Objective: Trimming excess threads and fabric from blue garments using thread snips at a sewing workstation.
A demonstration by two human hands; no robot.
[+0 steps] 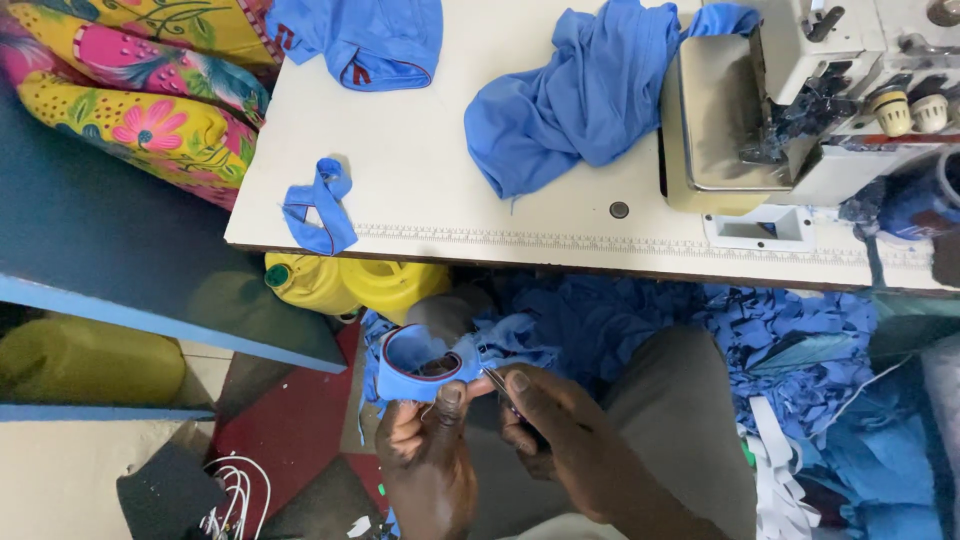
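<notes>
Left hand: the left hand [425, 445] is pinched shut on a small blue collar piece [420, 362] with dark red trim, held over the lap, below the desk edge.
Right hand: the right hand [545, 420] is closed on a thin metal tool [497, 383], its tip touching the piece's right edge.
Relation: the piece lies up and left of the right hand; the left hand is nearer.
Desk: the white desk [420, 150] carries blue cloth [580, 95], a folded blue strip [320, 205] and a sewing machine [850, 90].
Floor: blue scraps [780, 340] and a yellow jug [350, 282].

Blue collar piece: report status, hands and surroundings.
Left hand pinching blue collar piece. Right hand holding small snips at its edge. Scrap pile beneath; nothing blocking.
</notes>
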